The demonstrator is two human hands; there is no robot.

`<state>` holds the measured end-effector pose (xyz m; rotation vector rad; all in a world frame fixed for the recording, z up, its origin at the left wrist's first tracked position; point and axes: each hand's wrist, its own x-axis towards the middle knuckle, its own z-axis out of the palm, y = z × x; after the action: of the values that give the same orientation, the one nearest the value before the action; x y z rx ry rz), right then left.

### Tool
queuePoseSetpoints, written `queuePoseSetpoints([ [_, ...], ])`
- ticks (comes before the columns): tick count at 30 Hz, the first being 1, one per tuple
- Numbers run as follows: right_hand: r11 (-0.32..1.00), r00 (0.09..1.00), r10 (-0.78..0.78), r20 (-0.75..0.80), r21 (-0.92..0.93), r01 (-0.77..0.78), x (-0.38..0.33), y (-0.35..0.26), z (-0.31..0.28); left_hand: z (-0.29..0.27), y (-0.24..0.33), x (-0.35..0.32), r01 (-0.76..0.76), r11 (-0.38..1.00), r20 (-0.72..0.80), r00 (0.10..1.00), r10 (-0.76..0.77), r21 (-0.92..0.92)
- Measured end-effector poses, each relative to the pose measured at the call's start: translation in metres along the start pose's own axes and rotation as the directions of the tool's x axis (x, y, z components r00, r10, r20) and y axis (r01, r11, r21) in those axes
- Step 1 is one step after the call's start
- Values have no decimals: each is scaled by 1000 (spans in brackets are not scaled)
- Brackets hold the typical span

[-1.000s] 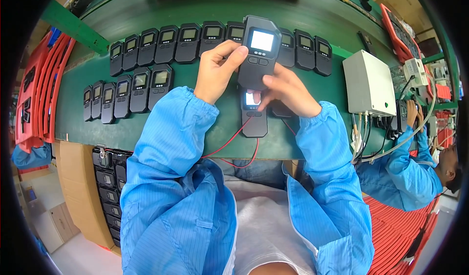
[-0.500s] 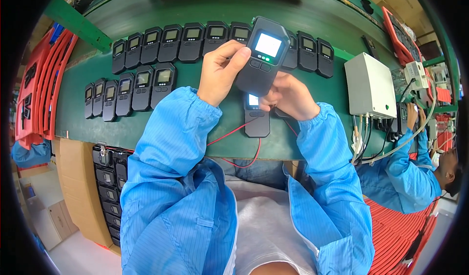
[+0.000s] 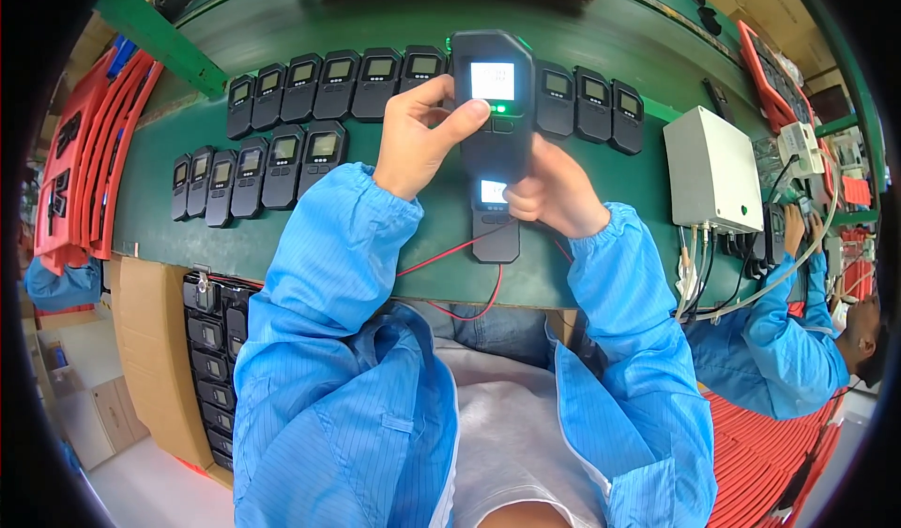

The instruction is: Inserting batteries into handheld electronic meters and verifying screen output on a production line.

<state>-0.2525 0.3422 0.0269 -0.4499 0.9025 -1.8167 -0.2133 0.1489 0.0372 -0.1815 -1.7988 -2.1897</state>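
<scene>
A black handheld meter (image 3: 497,148) with a lit white screen and green indicator lights is raised above the bench. My left hand (image 3: 418,134) grips its left edge, thumb on the front beside the screen. My right hand (image 3: 563,190) is closed beside the meter's lower right edge, slightly blurred; whatever its curled fingers hold is hidden. Just below, a second black meter (image 3: 496,239) lies on the green bench, its screen also lit and its top covered by the raised one. Red wires (image 3: 441,259) run by this second meter.
Dark-screened meters (image 3: 375,87) stand in two rows on the green bench (image 3: 394,223). To the right is a white box (image 3: 711,171) with cables. A cardboard carton (image 3: 155,359) of black units sits lower left. Another person's blue sleeve (image 3: 788,340) shows at right.
The raised meter has swung from a tilt to nearly upright and shifted slightly left. My right hand has turned a little, its fingers now beside the lower meter's screen.
</scene>
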Motion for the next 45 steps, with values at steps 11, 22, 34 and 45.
queuePoseSetpoints([
  [11, 989, 969, -136, -205, 21, 143, 2, -4, 10, -9, 36, 21, -169, 941, 89, 985, 149, 294],
  [22, 970, 931, -186, -313, -211, 123, 8, 2, 21, -84, -76, 209, 171, 517, -158, 985, -70, 838],
  [34, 260, 731, -678, -71, -954, 148, 1, 5, 6, -89, 18, 74, -287, 115, 294, 955, -47, 951],
  [45, 928, 912, -306, -274, -300, 221, 14, 3, 8, -93, 22, -100, 19, -371, 6, 998, 65, 928],
])
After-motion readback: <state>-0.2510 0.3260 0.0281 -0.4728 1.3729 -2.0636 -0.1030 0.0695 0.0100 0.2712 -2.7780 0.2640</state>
